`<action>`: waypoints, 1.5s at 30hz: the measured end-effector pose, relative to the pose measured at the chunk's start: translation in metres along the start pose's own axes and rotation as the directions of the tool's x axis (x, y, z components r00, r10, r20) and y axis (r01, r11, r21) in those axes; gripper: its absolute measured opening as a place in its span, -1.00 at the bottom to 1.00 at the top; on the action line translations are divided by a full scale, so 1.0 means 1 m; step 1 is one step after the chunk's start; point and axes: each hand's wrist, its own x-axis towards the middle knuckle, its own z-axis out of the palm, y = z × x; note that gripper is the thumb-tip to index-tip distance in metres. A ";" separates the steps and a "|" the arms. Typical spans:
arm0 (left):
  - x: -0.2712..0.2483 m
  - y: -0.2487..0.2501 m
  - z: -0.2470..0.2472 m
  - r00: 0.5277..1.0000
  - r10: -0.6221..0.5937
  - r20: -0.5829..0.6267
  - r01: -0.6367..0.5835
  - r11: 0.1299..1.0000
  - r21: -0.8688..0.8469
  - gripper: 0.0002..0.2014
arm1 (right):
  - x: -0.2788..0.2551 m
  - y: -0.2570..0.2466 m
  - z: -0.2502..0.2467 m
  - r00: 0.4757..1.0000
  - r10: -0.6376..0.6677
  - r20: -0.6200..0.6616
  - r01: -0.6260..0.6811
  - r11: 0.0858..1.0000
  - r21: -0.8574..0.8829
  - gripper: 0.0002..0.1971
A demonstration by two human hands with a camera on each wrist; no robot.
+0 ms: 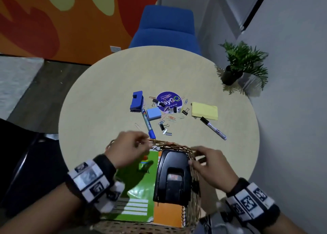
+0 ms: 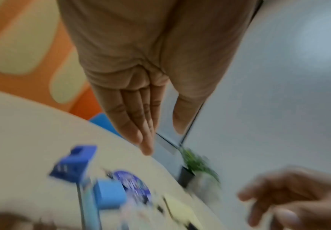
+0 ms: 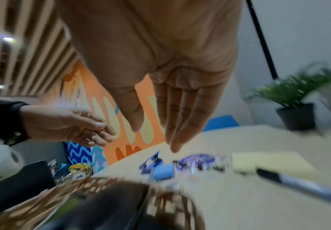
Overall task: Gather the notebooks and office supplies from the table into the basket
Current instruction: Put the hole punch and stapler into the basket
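We find both our left hand (image 1: 128, 148) and right hand (image 1: 209, 163) released, empty, above the wicker basket (image 1: 174, 145) holding notebooks (image 1: 136, 189) and hole punch (image 1: 172, 177). Beyond the basket: blue marker (image 1: 147, 121), binder clips (image 1: 161, 126), sticky notes (image 1: 204, 110).

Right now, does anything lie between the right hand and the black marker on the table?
Nothing visible does. The right hand hovers at the basket rim; bare table separates it from the black marker.

Bare table (image 1: 99, 95) is lying left of the blue hole punch (image 1: 136, 101); its right is being crowded by clips (image 1: 168, 117).
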 end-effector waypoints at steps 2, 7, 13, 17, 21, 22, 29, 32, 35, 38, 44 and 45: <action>0.043 0.005 -0.034 0.978 -0.026 -0.205 0.026 1.000 -0.004 -0.75 | 0.037 -0.021 -0.021 0.993 -0.091 -0.068 0.088 0.995 -0.049 -0.65; 0.162 -0.004 -0.066 0.932 -0.244 -0.267 0.288 0.947 0.142 -0.64 | 0.158 -0.051 -0.018 0.981 -0.185 0.062 0.193 0.965 -0.176 -0.60; 0.233 -0.037 -0.036 0.898 -0.410 -0.161 0.440 0.822 0.361 -0.50 | 0.246 -0.066 0.045 0.900 -0.294 0.322 0.420 0.785 -0.456 -0.58; 0.241 -0.051 -0.025 0.892 -0.424 -0.158 0.452 0.825 0.338 -0.58 | 0.268 -0.057 0.072 0.891 -0.303 0.339 0.451 0.683 -0.574 -0.68; 0.229 -0.048 -0.034 0.893 -0.425 -0.149 0.451 0.852 0.267 -0.78 | 0.273 -0.052 0.073 0.897 -0.309 0.316 0.440 0.690 -0.574 -0.65; 0.221 -0.041 -0.040 0.907 -0.395 -0.146 0.420 0.873 0.248 -0.75 | 0.271 -0.051 0.069 0.904 -0.301 0.305 0.425 0.720 -0.548 -0.67; 0.082 0.011 -0.076 0.995 0.074 -0.061 -0.056 0.963 0.265 -0.63 | 0.210 -0.032 0.001 0.975 -0.204 0.083 0.196 0.976 0.094 -0.57; 0.008 0.024 -0.063 0.971 0.218 0.099 -0.236 0.941 0.242 -0.50 | 0.165 -0.009 -0.019 0.991 -0.118 0.070 0.080 0.914 0.399 -0.80; -0.048 0.019 -0.037 0.899 0.318 0.302 -0.395 0.885 0.244 -0.45 | 0.103 0.008 -0.030 0.997 -0.012 0.079 -0.040 0.777 0.628 -0.87; -0.077 0.004 0.001 0.779 0.345 0.523 -0.523 0.818 0.239 -0.57 | 0.045 0.021 -0.027 0.994 0.025 0.108 -0.094 0.711 0.697 -0.84; -0.091 0.003 0.059 0.702 0.329 0.632 -0.613 0.730 0.301 -0.63 | -0.037 0.036 0.013 0.981 -0.070 0.181 -0.042 0.836 0.547 -0.84; -0.089 0.003 0.066 0.696 0.322 0.641 -0.624 0.713 0.319 -0.64 | -0.046 0.041 0.021 0.979 -0.102 0.177 -0.001 0.864 0.503 -0.86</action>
